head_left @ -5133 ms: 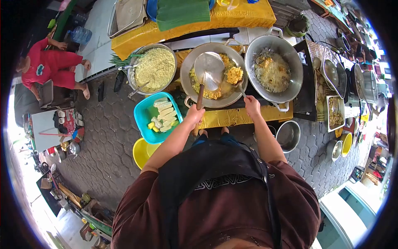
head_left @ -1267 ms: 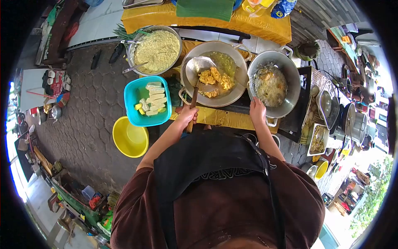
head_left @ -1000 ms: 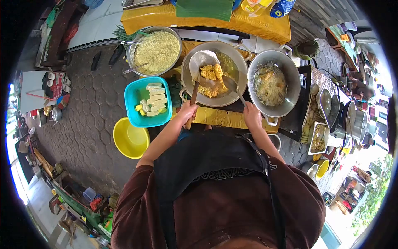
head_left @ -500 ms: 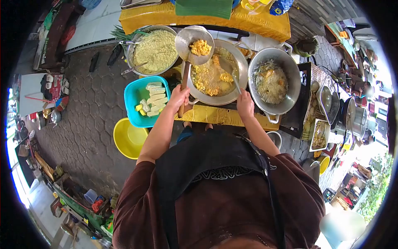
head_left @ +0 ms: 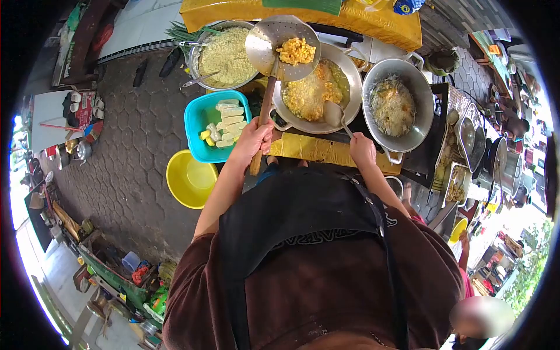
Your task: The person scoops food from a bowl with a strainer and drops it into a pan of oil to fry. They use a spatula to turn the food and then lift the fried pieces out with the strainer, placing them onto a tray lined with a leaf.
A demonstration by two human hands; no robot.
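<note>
My left hand point(head_left: 255, 140) is closed round the wooden handle of a large perforated skimmer point(head_left: 262, 41). A clump of golden fried bits point(head_left: 296, 51) lies in the skimmer's bowl, held above the left rim of a wok point(head_left: 284, 115). Bubbling oil and yellow fried pieces point(head_left: 309, 93) fill that wok. My right hand point(head_left: 363, 150) grips the handle of a metal spatula point(head_left: 334, 114), whose blade sits at the wok's near right side, over the oil. To the right stands a second deep pan point(head_left: 424, 105) with frothing oil and food in it.
A pot of pale batter or grated mix point(head_left: 224, 58) stands at the back left. Nearer are a turquoise tub point(head_left: 195, 131) with pale blocks and a yellow basin point(head_left: 189, 181). Trays and pans point(head_left: 458, 184) line the right side. Another person point(head_left: 466, 256) is at lower right.
The skimmer has shifted right with more fried bits in it. The spatula's blade has left the middle of the wok for its near side. A person has appeared at lower right.
</note>
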